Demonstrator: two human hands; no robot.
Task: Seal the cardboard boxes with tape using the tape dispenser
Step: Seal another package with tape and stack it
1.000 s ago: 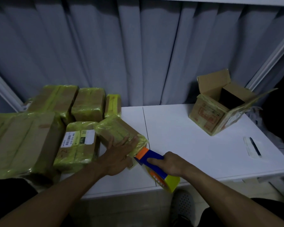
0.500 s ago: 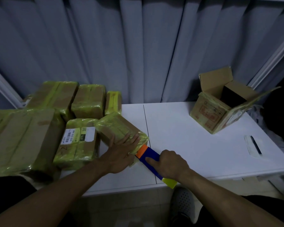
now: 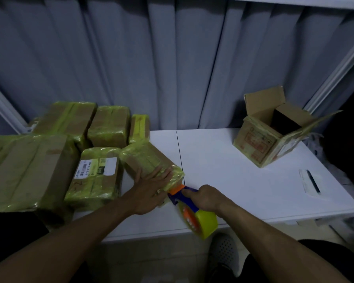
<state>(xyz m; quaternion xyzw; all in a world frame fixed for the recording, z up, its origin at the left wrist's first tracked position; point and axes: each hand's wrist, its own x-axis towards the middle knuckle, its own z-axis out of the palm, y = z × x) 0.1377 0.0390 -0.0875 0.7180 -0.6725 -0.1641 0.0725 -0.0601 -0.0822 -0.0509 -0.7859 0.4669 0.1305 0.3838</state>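
Note:
A small cardboard box [image 3: 149, 160] wrapped in yellow tape lies tilted on the white table [image 3: 223, 166], left of centre. My left hand [image 3: 151, 188] lies flat on its near end with straight fingers. My right hand [image 3: 205, 198] grips the blue and orange tape dispenser [image 3: 184, 196], whose orange front edge touches the box's near right corner. The yellow tape roll [image 3: 202, 221] hangs at the dispenser's near end, over the table's front edge.
Several taped boxes [image 3: 108, 125] crowd the left side, one bearing a white shipping label [image 3: 96, 166]. An open cardboard box [image 3: 272, 135] stands at the back right. A paper slip with a pen [image 3: 311, 181] lies near the right edge. A grey curtain hangs behind.
My right hand has tilted the dispenser, so the yellow roll now shows broadly below the hand. My left hand stays pressed on the box.

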